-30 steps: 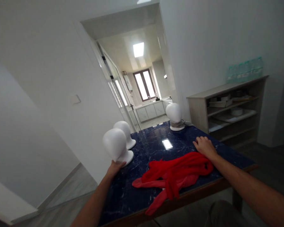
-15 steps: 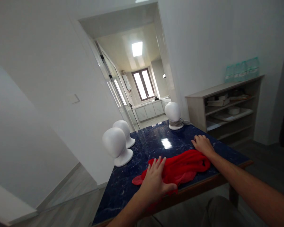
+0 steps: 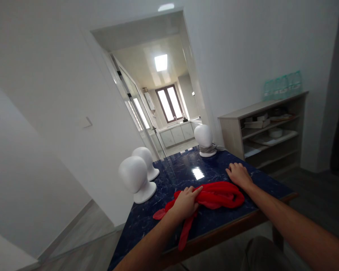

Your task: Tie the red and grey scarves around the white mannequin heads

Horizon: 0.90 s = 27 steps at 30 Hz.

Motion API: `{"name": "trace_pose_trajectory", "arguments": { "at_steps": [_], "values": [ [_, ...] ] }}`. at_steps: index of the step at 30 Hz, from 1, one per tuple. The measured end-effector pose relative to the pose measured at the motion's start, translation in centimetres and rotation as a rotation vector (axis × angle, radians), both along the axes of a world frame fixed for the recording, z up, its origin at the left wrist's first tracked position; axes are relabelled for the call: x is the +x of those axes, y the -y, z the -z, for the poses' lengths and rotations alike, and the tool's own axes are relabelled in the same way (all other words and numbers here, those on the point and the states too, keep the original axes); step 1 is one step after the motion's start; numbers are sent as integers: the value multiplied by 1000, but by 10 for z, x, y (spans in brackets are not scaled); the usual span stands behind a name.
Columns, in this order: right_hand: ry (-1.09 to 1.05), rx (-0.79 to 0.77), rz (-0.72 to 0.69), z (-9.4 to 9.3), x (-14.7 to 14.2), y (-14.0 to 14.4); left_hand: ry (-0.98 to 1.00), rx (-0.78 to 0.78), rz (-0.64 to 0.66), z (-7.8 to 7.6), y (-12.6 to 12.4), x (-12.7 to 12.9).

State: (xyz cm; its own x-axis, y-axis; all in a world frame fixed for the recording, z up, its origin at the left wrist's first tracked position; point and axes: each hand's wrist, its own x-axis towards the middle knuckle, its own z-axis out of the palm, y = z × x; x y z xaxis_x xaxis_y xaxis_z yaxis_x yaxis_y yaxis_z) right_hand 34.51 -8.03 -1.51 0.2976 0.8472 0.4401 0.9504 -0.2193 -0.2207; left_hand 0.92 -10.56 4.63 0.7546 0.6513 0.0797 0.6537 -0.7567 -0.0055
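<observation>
A bundled red scarf (image 3: 217, 194) lies near the front edge of the blue marbled table (image 3: 169, 178). One thin end hangs down over that edge, and another pokes out to the left. My left hand (image 3: 185, 203) is closed on the scarf's left part, with the index finger lying along the top. Beyond the scarf's right end, my right hand (image 3: 238, 175) rests on the tabletop, fingers loosely bent and thumb apart, holding nothing.
Two white head forms (image 3: 134, 175) stand at the table's left edge. A third head form (image 3: 203, 136) with grey cloth round its neck is at the far corner. To the right, a shelf unit (image 3: 230, 133) carries bottles (image 3: 282, 86). A doorway opens behind the table.
My left hand has gone from spread flat over the scarf to closed on it. The scarf is gathered more narrowly, and one end now hangs over the front edge. My right hand stays on the table.
</observation>
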Motion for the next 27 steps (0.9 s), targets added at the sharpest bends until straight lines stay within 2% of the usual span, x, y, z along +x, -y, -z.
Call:
{"name": "trace_pose_trajectory", "arguments": {
  "at_steps": [4, 8, 12, 15, 19, 22, 27],
  "values": [
    [-16, -10, -1, 0, 1, -2, -8, 84, -63, 11, -11, 10],
    [-22, -11, 2, 0, 2, -2, 13, 106, -92, 16, -14, 16],
    [-41, -3, 7, 0, 2, -3, 34, 66, -117, 15, -11, 15],
    [-44, -7, 7, 1, 3, -3, 50, -19, -92, 8, -7, 9],
    [-43, -21, -1, 1, 4, -4, 32, -179, 117, -10, -2, -6],
    [-44, -28, -4, 1, 4, -4, 12, -138, 303, -20, -1, -17],
    [-46, -28, 0, 0, 3, -4, -122, -99, 440, -19, -14, -20]
  ]
}}
